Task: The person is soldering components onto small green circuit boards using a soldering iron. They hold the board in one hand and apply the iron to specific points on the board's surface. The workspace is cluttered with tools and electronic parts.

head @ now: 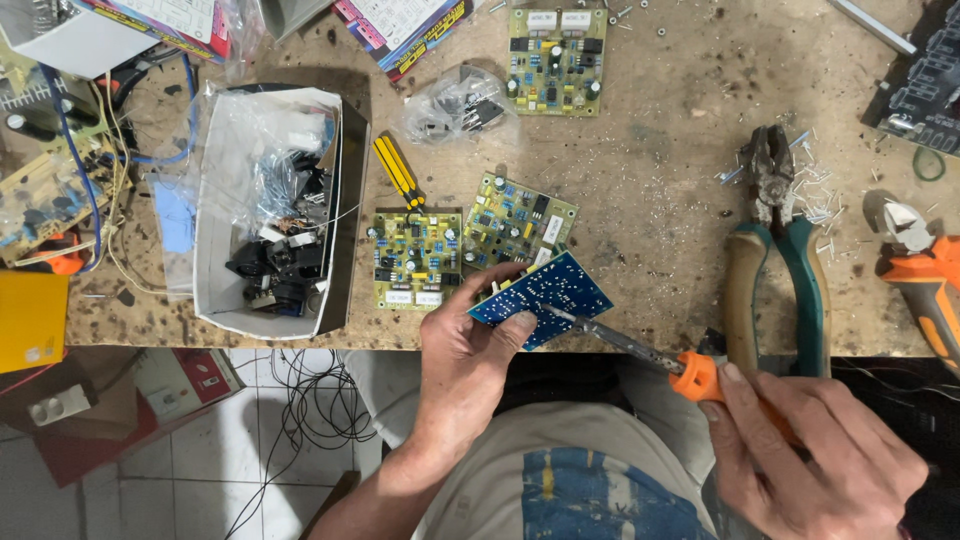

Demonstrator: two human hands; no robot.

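Head view looks straight down on a worn wooden table [660, 200] and the person's two hands at its near edge. Left hand [465, 350] has its grip clamped on a blue circuit board [545, 295], thumb lying across the near edge and fingers curled under the far side, so the board sits tilted with its blue solder side up, just over the table's edge. Right hand [810, 450] has its grip closed around the orange handle of a soldering iron [640, 350]; the metal shaft runs up and left from that hand and its tip touches the blue board beside the left thumb.

Just beyond the left hand's grip lie two yellow-green populated circuit boards [415, 258], side by side and overlapping slightly at one corner, components up. A yellow-handled screwdriver [398, 172] lies a little further beyond them. Well to the left of that grip stands a white cardboard box [215, 290] holding black parts and clear bags. Far beyond, near the table's back edge, sits a third populated board [555, 60], with a clear bag of parts [455, 105] next to it.

Beyond the right hand's grip lie green-handled pliers [775, 270], jaws pointing away, amid scattered cut wire ends. To the right of them are orange-handled cutters [920, 265].
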